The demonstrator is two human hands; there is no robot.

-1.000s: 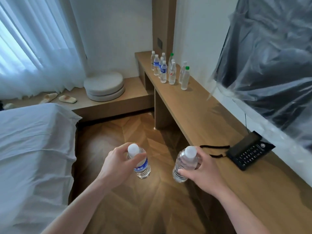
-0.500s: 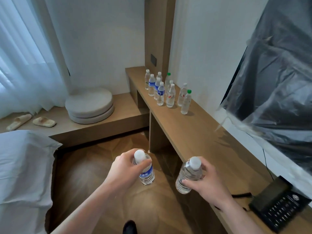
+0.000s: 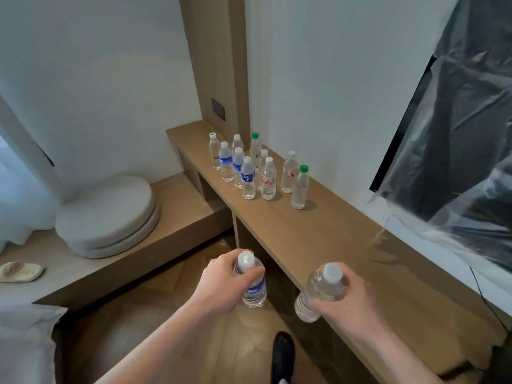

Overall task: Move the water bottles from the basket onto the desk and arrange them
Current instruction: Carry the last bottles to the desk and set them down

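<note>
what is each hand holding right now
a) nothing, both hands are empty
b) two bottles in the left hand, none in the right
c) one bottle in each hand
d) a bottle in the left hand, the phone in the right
c: the left hand grips a blue-label bottle below its white cap, and the right hand grips a clear bottle, both in front of the desk.

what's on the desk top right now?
A cluster of upright water bottles stands at the far end of the desk. The near end runs out of frame, so anything there is unseen.
</note>
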